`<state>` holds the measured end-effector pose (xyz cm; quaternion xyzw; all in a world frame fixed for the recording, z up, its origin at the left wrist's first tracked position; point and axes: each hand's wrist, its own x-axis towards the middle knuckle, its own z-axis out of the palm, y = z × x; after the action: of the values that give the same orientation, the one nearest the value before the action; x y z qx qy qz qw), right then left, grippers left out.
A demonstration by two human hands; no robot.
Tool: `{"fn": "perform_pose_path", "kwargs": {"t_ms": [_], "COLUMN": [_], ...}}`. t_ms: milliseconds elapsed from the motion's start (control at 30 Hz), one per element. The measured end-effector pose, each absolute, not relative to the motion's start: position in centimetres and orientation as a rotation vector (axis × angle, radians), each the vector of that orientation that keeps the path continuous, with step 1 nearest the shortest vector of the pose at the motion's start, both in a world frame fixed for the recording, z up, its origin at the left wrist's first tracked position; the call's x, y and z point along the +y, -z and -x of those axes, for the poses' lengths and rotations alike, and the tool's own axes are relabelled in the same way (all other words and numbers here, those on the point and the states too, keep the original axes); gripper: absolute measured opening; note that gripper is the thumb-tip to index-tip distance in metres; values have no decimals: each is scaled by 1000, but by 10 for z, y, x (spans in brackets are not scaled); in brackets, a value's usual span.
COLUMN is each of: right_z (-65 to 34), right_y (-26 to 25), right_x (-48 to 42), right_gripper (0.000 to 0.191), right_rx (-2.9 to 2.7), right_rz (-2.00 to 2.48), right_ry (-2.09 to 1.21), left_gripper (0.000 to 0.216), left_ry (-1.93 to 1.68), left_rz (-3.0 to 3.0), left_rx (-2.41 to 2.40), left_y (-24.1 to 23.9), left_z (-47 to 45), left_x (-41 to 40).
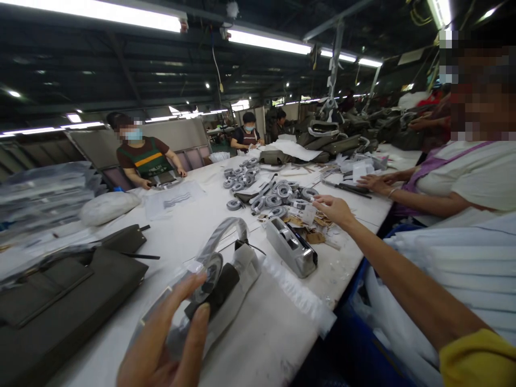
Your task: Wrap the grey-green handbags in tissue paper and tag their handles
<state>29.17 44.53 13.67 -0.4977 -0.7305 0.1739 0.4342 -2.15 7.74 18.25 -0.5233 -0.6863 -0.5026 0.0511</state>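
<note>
Grey strap coil [216, 270], wound round, lay tilted against dark bag [223, 285], near side of table [357, 215]. Bag partly covered by translucent wrap; handle [220, 232] film-wrapped, arched upward. Farther off, grey coils [274, 200] heaped loosely, some white-banded; brown tags [315, 237] strewn beside heap.

We see the left hand [167, 336] cut off at the bottom edge, and it hides part of the plastic-wrapped bundle [246, 264]. We cannot tell whether the right hand [334, 209] grips anything at its fingertips. The left edge crops the dark bag [76, 293]; the stacked plastic packets [48, 188] blur, and we cannot read the lettering on the green apron [155, 171].
</note>
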Motion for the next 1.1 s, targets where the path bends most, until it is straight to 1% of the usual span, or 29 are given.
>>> {"fn": "perform_pose_path", "kwargs": {"t_ms": [33,100,200,300,367,433,467,533,700,767,900,967,1100], "right_z": [-287,-275,-257,-238,-228,-221,-218,-215,-212,-211,-208,-207,-208], "right_y": [-146,-165,-191,-209,-215,-217,-216,-211,-197,-192,-185,-183,-180], "right_x": [440,423,386,346,323,304,297,287,269,263,253,250,245], "right_gripper": [27,30,30,31,32,31,31,32,30,28,23,23,28], "right_rx": [-1813,-1814,-1795,-1756,-1764,-1769,-1769,-1764,-1629,-1561,-1475,-1437,-1333], "right_rz": [1195,1095,909,753,686,618,590,553,512,506,485,465,455], "right_ry": [-474,-555,-799,-1057,-1157,-1247,-1280,-1316,-1377,-1433,-1541,-1572,-1687], "left_gripper": [38,37,38,55,71,80,79,69,45,39,35,36,40], "left_ry": [1598,1796,1987,1895,1779,1708,1708,1774,2087,2103,2112,2254,2662], "left_rz": [1674,1899,2194,2336,2400,2418,2401,2338,2276,2277,2304,2301,2258], "left_rx": [-2053,-2048,-1915,-1835,-1839,-1857,-1871,-1902,-1916,-1953,-2008,-2020,-2056], "left_y": [-188,-198,-206,-207,-204,-199,-196,-190,-180,-179,-178,-176,-172], "left_z": [9,-10,-27,-41,-51,-59,-61,-62,-48,-44,-41,-41,-40], "left_x": [90,120,165,199,211,215,215,210,192,185,175,171,167]}}
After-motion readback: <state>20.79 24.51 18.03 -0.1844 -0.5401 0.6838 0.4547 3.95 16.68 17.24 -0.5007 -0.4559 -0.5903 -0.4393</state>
